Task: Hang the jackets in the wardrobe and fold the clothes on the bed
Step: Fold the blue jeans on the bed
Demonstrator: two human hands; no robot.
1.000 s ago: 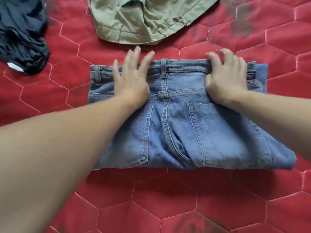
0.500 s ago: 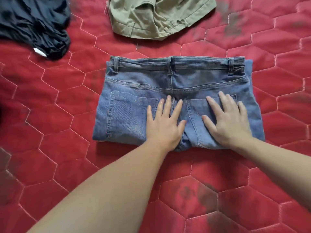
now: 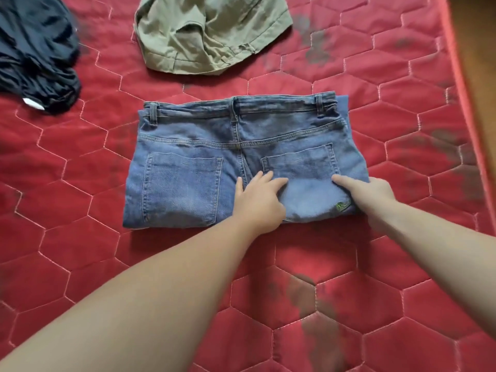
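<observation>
- Both hands sit lower on the folded jeans [image 3: 241,162] than half a second ago, having slid from the pocket area down toward the near folded edge; a second ago they were pressing at the waistband
- Left hand [image 3: 259,201] rests flat on the denim near the centre seam, fingers straight and slightly spread, its grip released; it presses rather than holds
- Right hand [image 3: 369,193] lies at the near right corner of the jeans, index finger stretched out over the fabric below the right back pocket; the other fingers seem to tuck at the edge of the fold, and whether they pinch the cloth I cannot tell
- The jeans lie folded into a compact rectangle in the middle of the bed [image 3: 402,304], back pockets up, waistband on the far side; a small green mark shows on the denim just beside the right hand
- Red quilted bed cover with a hexagon stitch pattern and some dark smudges carries everything
- An olive green garment [image 3: 209,36] lies crumpled beyond the jeans, apart from them
- A dark navy garment [image 3: 37,55] is bunched at the far left, with a small white tag at its near edge
- Along the right edge of the view the bed ends against a brown strip, too blurred to identify
</observation>
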